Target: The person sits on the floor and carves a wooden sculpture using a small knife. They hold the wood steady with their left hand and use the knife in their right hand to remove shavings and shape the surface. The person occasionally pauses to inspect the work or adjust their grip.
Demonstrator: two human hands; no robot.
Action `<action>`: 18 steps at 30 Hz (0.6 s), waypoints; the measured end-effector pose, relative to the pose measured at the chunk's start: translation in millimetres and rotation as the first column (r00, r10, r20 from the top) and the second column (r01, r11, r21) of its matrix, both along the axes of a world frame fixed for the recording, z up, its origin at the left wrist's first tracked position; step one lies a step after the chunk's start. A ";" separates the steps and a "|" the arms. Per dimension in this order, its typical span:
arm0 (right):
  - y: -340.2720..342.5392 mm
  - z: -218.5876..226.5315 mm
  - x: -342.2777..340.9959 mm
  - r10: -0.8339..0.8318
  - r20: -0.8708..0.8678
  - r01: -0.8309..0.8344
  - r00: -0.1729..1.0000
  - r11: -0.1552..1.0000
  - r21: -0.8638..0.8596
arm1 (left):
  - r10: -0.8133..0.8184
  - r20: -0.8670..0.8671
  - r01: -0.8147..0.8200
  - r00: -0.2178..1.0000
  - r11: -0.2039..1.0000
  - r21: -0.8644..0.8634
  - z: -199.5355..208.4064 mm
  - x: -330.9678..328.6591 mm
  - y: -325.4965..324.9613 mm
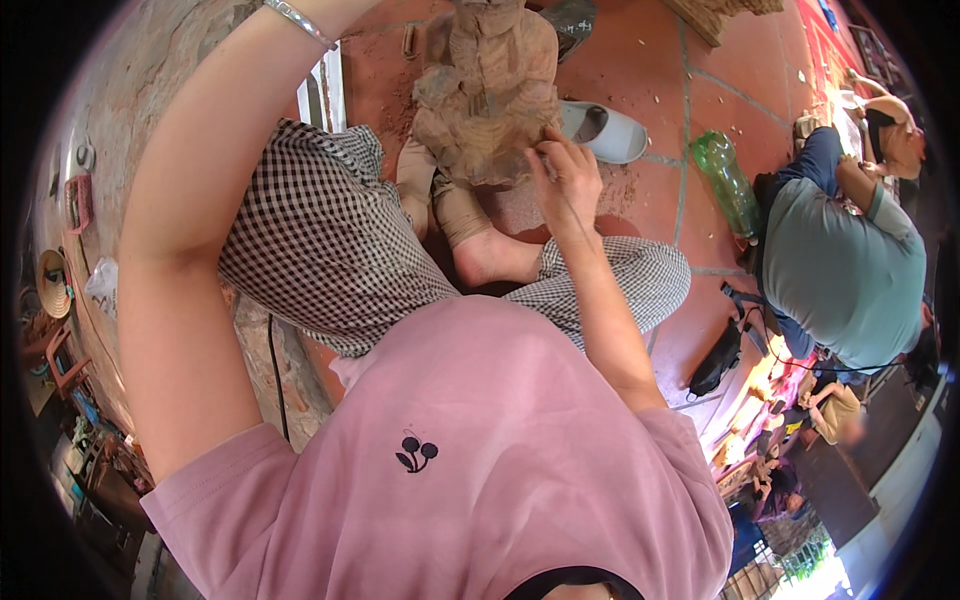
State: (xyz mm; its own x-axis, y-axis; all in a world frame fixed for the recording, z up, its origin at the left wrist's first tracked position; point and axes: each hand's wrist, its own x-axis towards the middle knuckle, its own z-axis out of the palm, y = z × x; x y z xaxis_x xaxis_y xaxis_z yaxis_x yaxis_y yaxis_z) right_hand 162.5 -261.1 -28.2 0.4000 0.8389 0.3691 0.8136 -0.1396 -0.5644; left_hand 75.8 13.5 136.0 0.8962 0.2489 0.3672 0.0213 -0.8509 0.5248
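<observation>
A carved figure (pixel 490 110) of brown, wood-like material stands upright in front of me, close to my crossed legs, its top cut off by the upper edge. My right hand (pixel 568 185) is at its lower right side, fingers bent and thumb and fingertips against the edge. No tool shows clearly in that hand. My left arm (pixel 190 190), with a silver bracelet (pixel 300 22) at the wrist, reaches up past the figure's left; the hand itself lies outside the picture. Below the figure is my bare foot (pixel 488 255).
A pale grey slipper (pixel 625 135) lies right of the figure on red floor tiles (pixel 640 60). Farther right are a green plastic bottle (pixel 728 185), a black bag (pixel 715 360) and a seated person in a teal shirt (pixel 840 265). A wooden block (pixel 708 20) lies at the top.
</observation>
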 end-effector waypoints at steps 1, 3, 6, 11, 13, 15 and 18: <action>2.1 2.3 -3.9 0.015 0.128 -0.017 0.992 1.000 0.013 | 0.006 -0.018 -0.006 1.000 1.000 0.013 0.7 0.4 0.7; 3.0 0.5 -3.0 0.011 0.153 -0.010 0.988 1.000 -0.001 | 0.006 -0.028 -0.006 1.000 1.000 -0.017 1.9 0.2 -1.7; -3.3 -5.0 11.3 0.033 -0.012 -0.033 0.999 0.999 -0.042 | 0.001 0.000 -0.001 1.000 1.000 -0.022 0.0 0.6 -1.8; -1.7 -10.7 5.1 -0.014 -0.223 0.031 0.975 0.997 0.073 | 0.001 -0.002 -0.002 1.000 0.999 -0.045 -1.0 -1.2 -0.4; 0.2 -18.7 -6.5 -0.068 -0.190 0.075 0.979 0.997 0.028 | -0.006 -0.007 0.006 1.000 1.000 -0.029 1.7 0.0 -0.3; 2.3 -27.1 -13.3 -0.127 -0.132 0.131 0.983 0.991 0.020 | -0.005 0.004 0.006 1.000 0.999 -0.038 0.0 1.1 -2.1; 2.8 -23.4 -13.4 -0.104 -0.096 0.102 0.990 0.994 -0.033 | 0.006 -0.014 -0.006 1.000 1.000 -0.017 1.4 -0.2 -1.8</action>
